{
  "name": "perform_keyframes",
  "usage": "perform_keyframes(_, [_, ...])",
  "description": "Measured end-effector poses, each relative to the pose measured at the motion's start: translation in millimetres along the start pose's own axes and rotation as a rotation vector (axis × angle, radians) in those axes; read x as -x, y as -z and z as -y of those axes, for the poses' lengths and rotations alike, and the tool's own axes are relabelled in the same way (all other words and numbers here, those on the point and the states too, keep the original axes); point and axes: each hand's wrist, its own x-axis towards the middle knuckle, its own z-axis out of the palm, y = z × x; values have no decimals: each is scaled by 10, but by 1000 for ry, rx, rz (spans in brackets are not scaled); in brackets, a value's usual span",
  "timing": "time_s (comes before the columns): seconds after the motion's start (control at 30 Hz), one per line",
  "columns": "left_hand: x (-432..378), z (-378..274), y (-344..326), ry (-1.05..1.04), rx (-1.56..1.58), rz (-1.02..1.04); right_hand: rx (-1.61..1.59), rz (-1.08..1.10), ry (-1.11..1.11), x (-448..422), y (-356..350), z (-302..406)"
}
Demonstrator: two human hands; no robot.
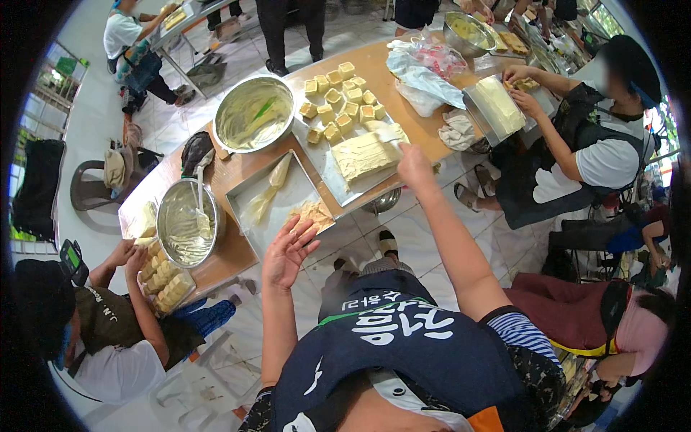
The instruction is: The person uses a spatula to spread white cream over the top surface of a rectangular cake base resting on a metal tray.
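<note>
My right hand (413, 164) grips a pale spatula or scraper (387, 133), its blade against the top right of a rectangular cake (361, 159) coated in cream. The cake rests on a metal sheet tray (345, 197), with several small cake cubes (344, 102) behind it. Raised and empty, my left hand (290, 254) has its fingers apart near the front edge of another metal tray (249, 213). In that tray lie a piping bag (278, 175) of cream and a heap of crumbs (312, 215).
A large steel bowl (253, 141) smeared with cream stands behind the trays. Further left is another bowl (183, 251) with a spatula. Co-workers sit at left (116, 356) and right (572, 146), hands on cakes. Plastic bags (424, 65) and a cloth (458, 130) lie on the table.
</note>
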Motion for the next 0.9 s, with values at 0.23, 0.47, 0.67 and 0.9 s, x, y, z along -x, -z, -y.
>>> perform_keyframes(0.23, [-1, 35, 1, 35, 3, -10, -71, -52, 192, 114, -243, -76])
perform_keyframes(0.47, [-23, 3, -33, 26, -7, 3, 74, -109, -60, -193, 64, -292])
perform_keyframes(0.67, [-19, 18, -33, 32, 29, 17, -42, 22, 51, -62, -1, -163])
perform_keyframes(0.9, [-21, 9, -47, 25, 14, 5, -101, -5, -84, -122, -27, -436])
